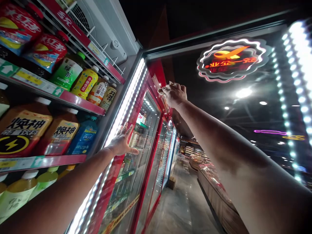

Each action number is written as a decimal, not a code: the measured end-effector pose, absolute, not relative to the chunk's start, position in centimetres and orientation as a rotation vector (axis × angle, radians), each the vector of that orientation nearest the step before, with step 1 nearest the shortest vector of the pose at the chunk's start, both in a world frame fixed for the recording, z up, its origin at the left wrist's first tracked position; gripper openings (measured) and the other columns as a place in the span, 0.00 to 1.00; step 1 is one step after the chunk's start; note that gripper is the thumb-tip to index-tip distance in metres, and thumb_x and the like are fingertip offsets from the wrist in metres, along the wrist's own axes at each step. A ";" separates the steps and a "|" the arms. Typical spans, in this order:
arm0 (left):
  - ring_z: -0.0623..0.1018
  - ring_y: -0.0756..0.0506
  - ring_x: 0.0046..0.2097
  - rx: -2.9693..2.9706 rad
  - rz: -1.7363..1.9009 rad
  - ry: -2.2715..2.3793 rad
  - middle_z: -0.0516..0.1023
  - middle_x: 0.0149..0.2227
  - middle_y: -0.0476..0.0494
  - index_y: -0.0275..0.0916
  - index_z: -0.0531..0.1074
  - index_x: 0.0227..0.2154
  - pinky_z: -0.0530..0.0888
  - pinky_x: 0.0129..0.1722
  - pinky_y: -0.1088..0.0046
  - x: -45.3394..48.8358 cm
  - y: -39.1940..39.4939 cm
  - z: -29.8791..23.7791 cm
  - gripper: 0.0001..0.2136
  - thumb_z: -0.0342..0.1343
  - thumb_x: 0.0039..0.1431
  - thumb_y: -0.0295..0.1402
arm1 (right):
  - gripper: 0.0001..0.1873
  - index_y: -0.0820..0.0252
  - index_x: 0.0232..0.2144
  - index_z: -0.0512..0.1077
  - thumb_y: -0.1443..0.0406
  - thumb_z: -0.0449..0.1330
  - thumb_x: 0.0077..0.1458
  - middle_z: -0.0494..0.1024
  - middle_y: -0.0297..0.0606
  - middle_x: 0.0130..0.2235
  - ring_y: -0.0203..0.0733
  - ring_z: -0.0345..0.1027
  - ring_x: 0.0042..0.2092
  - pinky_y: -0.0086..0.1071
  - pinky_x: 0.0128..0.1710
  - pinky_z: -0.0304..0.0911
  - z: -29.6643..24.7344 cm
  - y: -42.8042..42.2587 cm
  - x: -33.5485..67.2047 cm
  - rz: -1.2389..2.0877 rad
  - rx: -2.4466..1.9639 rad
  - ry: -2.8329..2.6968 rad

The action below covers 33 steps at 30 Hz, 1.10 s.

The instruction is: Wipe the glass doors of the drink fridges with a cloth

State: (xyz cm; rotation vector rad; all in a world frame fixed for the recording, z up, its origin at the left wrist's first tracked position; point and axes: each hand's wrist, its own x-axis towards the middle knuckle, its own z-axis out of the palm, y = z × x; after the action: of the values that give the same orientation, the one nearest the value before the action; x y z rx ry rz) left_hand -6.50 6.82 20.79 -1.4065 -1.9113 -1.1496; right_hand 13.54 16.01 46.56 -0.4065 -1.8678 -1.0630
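At the cooler we list: left hand, fingers wide, flat on the lit frame; right hand, fingers curled narrow atop the red frame, grip contents unclear. Bottles shelved, none taken yet.

red shelf rail as reference: green, yellow and brown tea bottles standing on it; orange-labelled bottles and a blue bottle beneath it; glowing sign well to its right; cardboard box far below-right.
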 end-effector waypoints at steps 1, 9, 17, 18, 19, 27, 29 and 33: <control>0.46 0.25 0.76 -1.404 -1.151 -1.904 0.43 0.77 0.33 0.47 0.43 0.74 0.61 0.70 0.47 -6.6 6.9 20.7 0.66 0.71 0.35 0.62 | 0.23 0.47 0.62 0.72 0.63 0.50 0.69 0.68 0.35 0.69 0.58 0.49 0.69 0.54 0.65 0.47 46.4 16.1 13.8 -1.052 -0.410 -1.861; 0.43 0.24 0.76 -1.398 -1.145 -1.905 0.36 0.78 0.35 0.47 0.41 0.75 0.59 0.71 0.47 -6.6 7.3 20.5 0.66 0.69 0.36 0.63 | 0.24 0.48 0.63 0.71 0.63 0.49 0.69 0.67 0.33 0.69 0.57 0.50 0.69 0.53 0.66 0.47 45.7 17.0 15.5 -1.064 -0.395 -1.898; 0.38 0.24 0.76 -1.387 -1.107 -1.959 0.41 0.77 0.33 0.47 0.44 0.74 0.55 0.70 0.40 -6.2 7.6 20.7 0.65 0.68 0.36 0.63 | 0.24 0.44 0.64 0.70 0.60 0.47 0.71 0.66 0.30 0.70 0.52 0.48 0.70 0.48 0.68 0.45 43.2 18.1 16.6 -1.092 -0.283 -1.961; 0.38 0.24 0.76 -1.394 -1.106 -1.960 0.40 0.77 0.33 0.47 0.43 0.74 0.56 0.70 0.40 -6.2 7.7 20.7 0.65 0.68 0.36 0.63 | 0.24 0.44 0.64 0.70 0.59 0.47 0.72 0.66 0.30 0.70 0.52 0.48 0.70 0.48 0.68 0.46 42.9 18.1 16.5 -1.089 -0.291 -1.962; 0.38 0.25 0.76 -1.399 -1.105 -1.962 0.40 0.77 0.33 0.47 0.43 0.74 0.56 0.70 0.41 -6.1 7.7 20.7 0.64 0.68 0.36 0.63 | 0.24 0.45 0.64 0.70 0.59 0.47 0.72 0.66 0.30 0.70 0.52 0.48 0.70 0.48 0.68 0.46 42.7 18.2 16.5 -1.071 -0.313 -1.947; 0.39 0.24 0.76 -1.402 -1.099 -2.005 0.38 0.77 0.29 0.43 0.40 0.75 0.56 0.70 0.42 -5.8 7.6 20.8 0.65 0.67 0.38 0.63 | 0.25 0.47 0.64 0.69 0.61 0.46 0.70 0.65 0.33 0.70 0.52 0.46 0.71 0.49 0.67 0.45 42.2 19.3 18.2 -1.091 -0.344 -1.865; 0.40 0.24 0.76 -1.395 -1.095 -2.017 0.39 0.77 0.29 0.43 0.40 0.75 0.56 0.70 0.43 -5.7 7.5 20.8 0.65 0.67 0.38 0.63 | 0.25 0.45 0.64 0.70 0.60 0.45 0.70 0.67 0.33 0.69 0.53 0.48 0.70 0.50 0.66 0.46 42.6 19.9 19.7 -1.088 -0.372 -1.815; 0.39 0.23 0.76 -1.369 -1.066 -2.027 0.37 0.77 0.31 0.44 0.38 0.75 0.56 0.70 0.43 -5.5 7.5 20.8 0.65 0.67 0.39 0.63 | 0.25 0.44 0.63 0.70 0.61 0.42 0.71 0.67 0.36 0.68 0.57 0.49 0.69 0.53 0.64 0.46 43.0 20.8 22.4 -1.035 -0.517 -1.657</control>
State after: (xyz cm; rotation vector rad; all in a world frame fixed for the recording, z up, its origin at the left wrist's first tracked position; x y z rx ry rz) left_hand -5.47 7.48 20.82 -1.3688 -2.0273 -1.0660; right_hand 22.39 20.80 43.05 -0.5166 -1.6567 -1.0345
